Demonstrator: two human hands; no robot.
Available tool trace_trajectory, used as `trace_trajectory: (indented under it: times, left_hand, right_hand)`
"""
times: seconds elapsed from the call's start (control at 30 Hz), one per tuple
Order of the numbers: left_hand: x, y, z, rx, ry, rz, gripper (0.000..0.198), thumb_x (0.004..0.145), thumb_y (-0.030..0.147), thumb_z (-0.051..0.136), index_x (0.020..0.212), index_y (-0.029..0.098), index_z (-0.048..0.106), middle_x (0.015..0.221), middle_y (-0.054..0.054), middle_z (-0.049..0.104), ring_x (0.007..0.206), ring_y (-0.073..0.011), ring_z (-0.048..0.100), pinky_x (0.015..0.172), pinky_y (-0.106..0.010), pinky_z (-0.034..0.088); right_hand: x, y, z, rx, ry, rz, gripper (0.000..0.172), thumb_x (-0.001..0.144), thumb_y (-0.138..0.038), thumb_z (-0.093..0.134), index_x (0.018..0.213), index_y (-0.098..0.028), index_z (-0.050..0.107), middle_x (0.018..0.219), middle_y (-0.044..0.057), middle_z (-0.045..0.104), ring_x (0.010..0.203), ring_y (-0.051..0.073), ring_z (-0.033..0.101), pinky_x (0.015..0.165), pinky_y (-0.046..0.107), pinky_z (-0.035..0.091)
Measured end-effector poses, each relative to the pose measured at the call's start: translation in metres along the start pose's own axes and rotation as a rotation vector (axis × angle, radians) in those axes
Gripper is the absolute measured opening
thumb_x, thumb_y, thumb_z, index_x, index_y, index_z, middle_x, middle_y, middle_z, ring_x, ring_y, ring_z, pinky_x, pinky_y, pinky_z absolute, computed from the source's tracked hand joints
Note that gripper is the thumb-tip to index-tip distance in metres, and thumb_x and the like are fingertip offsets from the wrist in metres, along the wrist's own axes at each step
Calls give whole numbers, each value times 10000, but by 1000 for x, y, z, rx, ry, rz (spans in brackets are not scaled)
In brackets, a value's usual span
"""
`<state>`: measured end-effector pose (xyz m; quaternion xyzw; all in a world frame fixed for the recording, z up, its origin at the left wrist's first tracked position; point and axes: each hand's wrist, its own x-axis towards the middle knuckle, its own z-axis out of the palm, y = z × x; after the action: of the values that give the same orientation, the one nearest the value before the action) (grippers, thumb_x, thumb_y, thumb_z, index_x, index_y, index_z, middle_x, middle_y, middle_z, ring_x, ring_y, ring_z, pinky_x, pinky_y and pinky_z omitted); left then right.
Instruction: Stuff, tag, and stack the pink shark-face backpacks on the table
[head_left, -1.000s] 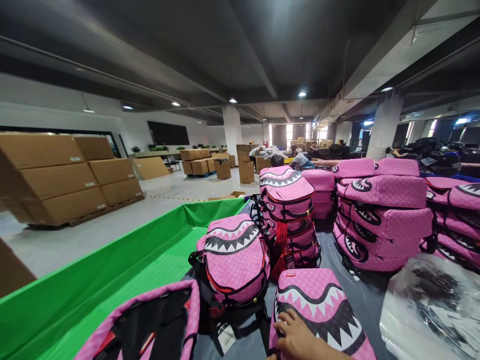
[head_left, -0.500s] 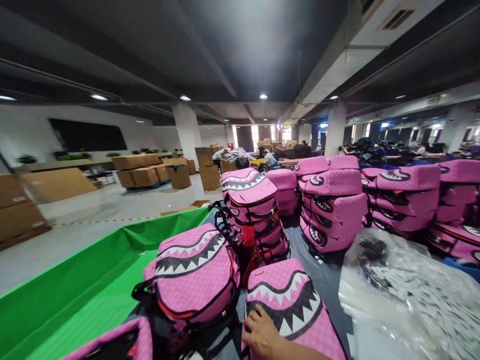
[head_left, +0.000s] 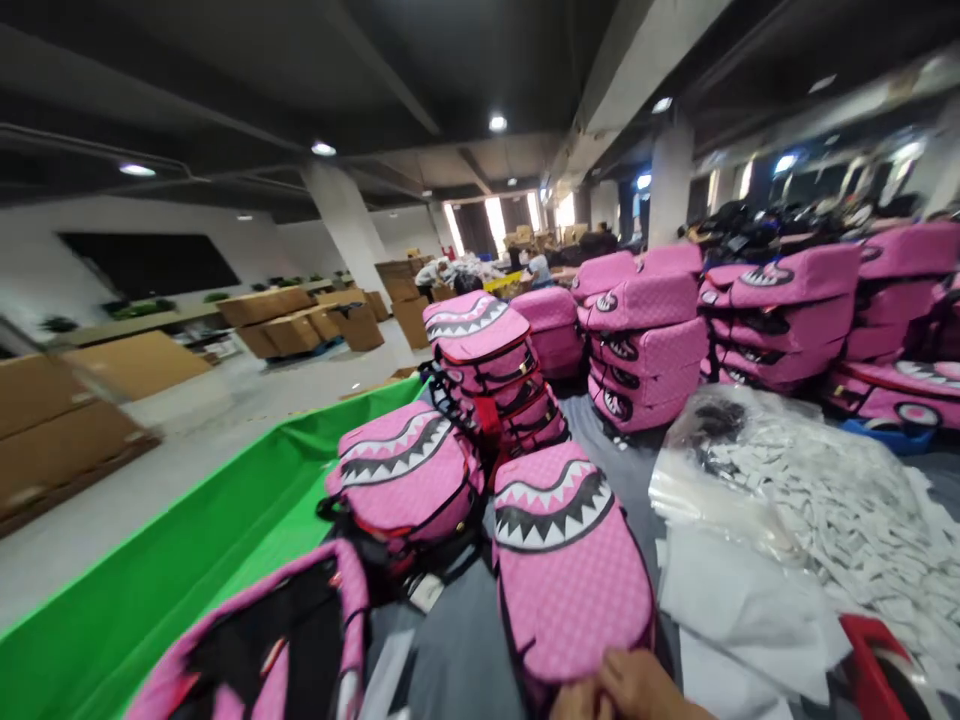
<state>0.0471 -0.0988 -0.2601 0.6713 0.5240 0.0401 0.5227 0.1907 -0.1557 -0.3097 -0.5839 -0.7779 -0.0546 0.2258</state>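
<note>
A pink backpack [head_left: 570,570] with a shark-mouth print lies flat on the grey table, mouth end away from me. My right hand [head_left: 649,688] shows only at the bottom edge, fingers curled on the backpack's near end. Just left of it a small patch of another hand, seemingly my left hand [head_left: 574,703], touches the same end; its fingers are mostly out of frame. A second shark backpack [head_left: 409,475] sits to the left, and an open one [head_left: 270,640] with black lining lies at the lower left.
Stacks of pink backpacks [head_left: 645,340] fill the back of the table. A clear bag of white tags [head_left: 817,490] and white sheets [head_left: 742,610] lie to the right, with a red object [head_left: 874,665]. Green cloth [head_left: 172,580] edges the left. Cardboard boxes [head_left: 300,325] and people stand farther off.
My view has swung right and tipped down. The backpack under my hand now lies farther out, and my hand has slid from its mouth print to its near end.
</note>
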Motion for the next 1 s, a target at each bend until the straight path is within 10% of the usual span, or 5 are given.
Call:
trace_trajectory:
  times: [0.2,0.37,0.67,0.83,1.0]
  left_hand:
    - [-19,-7,10,-313,-24,-176,676,911,702,377,655,148,668,560,-73,615,503,-191,608,500,-286,430]
    - [-10,18,28,-662,101,-279,721,702,846,465,448,174,524,466,-63,509,331,-106,415,382,-245,222]
    - [-47,1,7,-516,74,-166,807,579,993,296,415,223,475,360,-5,358,276,-107,316,371,-267,164]
    - [-54,-15,-8,-303,5,-114,859,704,941,225,581,177,600,491,-61,519,404,-172,490,439,-303,347]
    - [-75,-27,-19,148,-36,201,424,812,409,701,1181,200,689,1240,-137,701,1197,-308,600,1081,-447,423]
  right_hand:
    - [-19,-34,-15,188,146,148,235,1018,-144,419,905,-204,616,806,23,628,644,135,612,529,233,417]
    - [-32,-27,-50,356,286,323,400,1079,-314,315,830,-231,616,740,13,646,625,133,662,578,208,512]
    - [13,123,-84,509,350,691,591,928,-730,457,824,-208,716,768,68,754,629,205,691,639,327,576]
    - [39,145,-46,484,271,818,444,948,-592,472,864,-193,648,705,42,682,654,196,648,663,350,534]
    - [-48,59,-31,474,172,801,290,935,-458,398,945,-249,598,780,39,677,667,213,650,671,355,542]
